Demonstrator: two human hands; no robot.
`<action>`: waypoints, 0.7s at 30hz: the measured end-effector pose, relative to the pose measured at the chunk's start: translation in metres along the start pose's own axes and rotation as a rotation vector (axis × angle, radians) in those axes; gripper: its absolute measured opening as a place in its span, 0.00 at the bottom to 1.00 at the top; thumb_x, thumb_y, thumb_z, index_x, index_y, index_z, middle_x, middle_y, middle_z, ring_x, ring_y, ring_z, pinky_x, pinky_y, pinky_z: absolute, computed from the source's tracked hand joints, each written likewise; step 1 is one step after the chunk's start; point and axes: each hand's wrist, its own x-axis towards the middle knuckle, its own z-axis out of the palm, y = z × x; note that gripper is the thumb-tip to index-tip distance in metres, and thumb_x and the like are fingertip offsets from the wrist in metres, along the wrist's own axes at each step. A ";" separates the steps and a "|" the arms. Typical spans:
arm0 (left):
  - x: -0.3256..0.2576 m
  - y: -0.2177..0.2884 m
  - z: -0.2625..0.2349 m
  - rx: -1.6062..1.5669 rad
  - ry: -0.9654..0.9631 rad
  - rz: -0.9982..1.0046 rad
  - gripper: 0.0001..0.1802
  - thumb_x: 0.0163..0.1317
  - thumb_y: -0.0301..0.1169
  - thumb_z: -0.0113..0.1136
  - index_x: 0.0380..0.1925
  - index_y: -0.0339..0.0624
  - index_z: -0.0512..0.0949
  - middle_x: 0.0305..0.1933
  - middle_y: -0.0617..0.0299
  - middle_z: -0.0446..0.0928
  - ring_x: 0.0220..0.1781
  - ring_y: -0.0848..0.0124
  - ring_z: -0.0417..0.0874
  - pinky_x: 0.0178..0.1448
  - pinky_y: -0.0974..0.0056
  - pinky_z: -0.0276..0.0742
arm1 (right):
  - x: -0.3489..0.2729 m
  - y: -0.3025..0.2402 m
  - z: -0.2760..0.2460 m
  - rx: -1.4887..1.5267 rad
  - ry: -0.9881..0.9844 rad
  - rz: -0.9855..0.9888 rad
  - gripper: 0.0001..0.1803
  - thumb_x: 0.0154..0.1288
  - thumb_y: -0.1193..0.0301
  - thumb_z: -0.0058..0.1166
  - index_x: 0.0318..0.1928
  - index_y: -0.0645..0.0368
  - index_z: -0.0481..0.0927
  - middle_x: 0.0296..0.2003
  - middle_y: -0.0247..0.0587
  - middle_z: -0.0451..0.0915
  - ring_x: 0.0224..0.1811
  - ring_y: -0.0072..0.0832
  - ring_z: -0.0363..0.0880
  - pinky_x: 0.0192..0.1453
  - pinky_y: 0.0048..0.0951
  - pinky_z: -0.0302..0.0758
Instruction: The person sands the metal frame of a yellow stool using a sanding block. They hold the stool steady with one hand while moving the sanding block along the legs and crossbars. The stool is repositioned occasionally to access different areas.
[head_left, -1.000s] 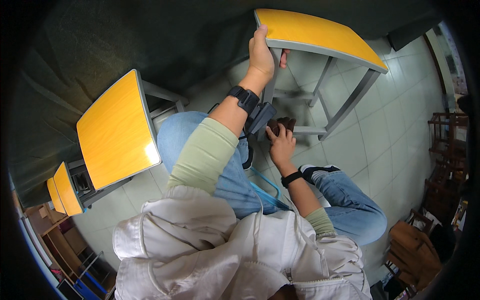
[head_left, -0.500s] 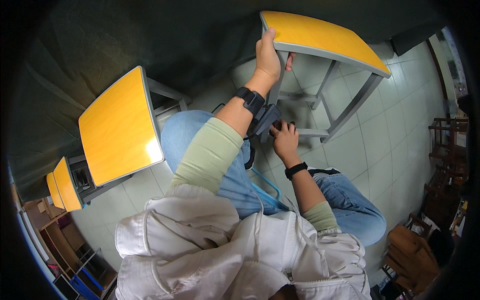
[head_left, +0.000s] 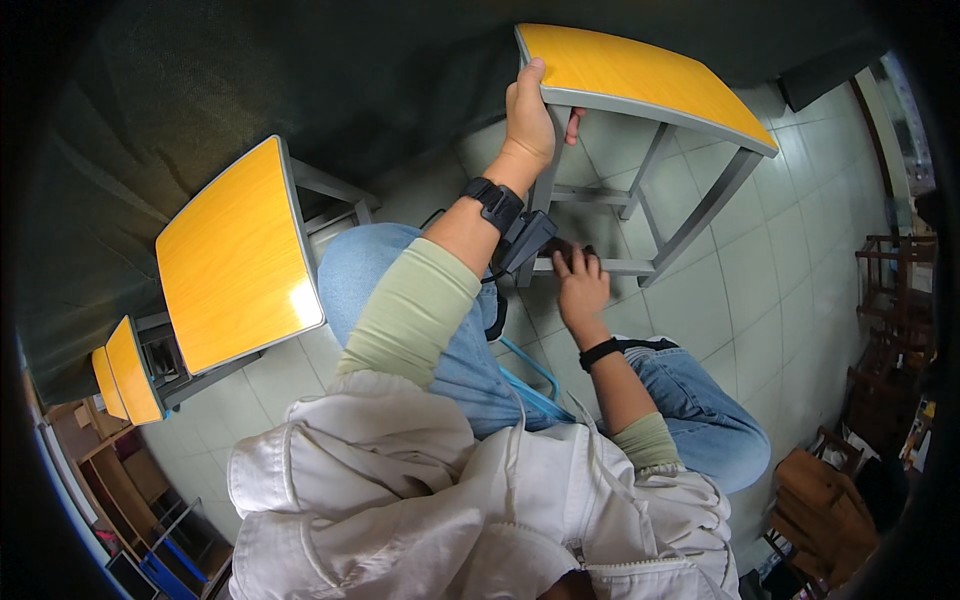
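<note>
My left hand is wrapped around the near left corner of a stool with a yellow top, its thumb along the edge and its fingers around the upper part of a grey leg. Lower down, my right hand is at the stool's bottom grey crossbar, fingertips bent over it. Something dark shows behind those fingertips, mostly hidden, and its kind cannot be made out. Black straps circle both my wrists, and a dark box-like device hangs beside the left one.
A second yellow-topped stool stands to my left, with further yellow tops beyond it. A dark curtain hangs along the far side. Wooden stools line the right. Blue tubing lies between my legs.
My right hand has shifted slightly right along the crossbar, with the dark thing at its fingertips. My left hand keeps its hold on the stool's corner.
</note>
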 end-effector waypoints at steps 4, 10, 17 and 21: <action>0.002 -0.001 0.000 0.008 0.012 -0.016 0.32 0.67 0.54 0.35 0.31 0.32 0.74 0.20 0.52 0.75 0.12 0.67 0.71 0.14 0.63 0.67 | -0.013 0.037 -0.010 -0.095 -0.008 0.088 0.25 0.56 0.70 0.52 0.57 0.47 0.79 0.61 0.42 0.72 0.54 0.40 0.70 0.51 0.38 0.68; 0.002 0.000 0.001 0.083 0.000 -0.045 0.34 0.65 0.60 0.31 0.34 0.39 0.74 0.22 0.56 0.74 0.16 0.69 0.70 0.19 0.64 0.67 | -0.011 -0.001 -0.006 0.081 -0.051 0.041 0.24 0.57 0.70 0.51 0.56 0.46 0.80 0.61 0.46 0.71 0.55 0.43 0.69 0.52 0.40 0.67; 0.000 0.002 0.002 0.053 -0.002 -0.023 0.33 0.65 0.58 0.34 0.34 0.37 0.74 0.21 0.54 0.74 0.15 0.68 0.71 0.17 0.65 0.66 | 0.008 -0.010 -0.001 0.048 -0.012 0.030 0.23 0.59 0.70 0.50 0.55 0.48 0.80 0.60 0.44 0.72 0.57 0.41 0.69 0.52 0.38 0.66; 0.003 0.000 0.001 -0.020 0.002 -0.003 0.31 0.67 0.53 0.36 0.32 0.31 0.74 0.20 0.51 0.75 0.12 0.66 0.71 0.14 0.63 0.66 | -0.005 0.006 -0.008 -0.021 -0.035 0.035 0.25 0.55 0.72 0.52 0.56 0.46 0.80 0.60 0.45 0.72 0.56 0.41 0.68 0.53 0.38 0.66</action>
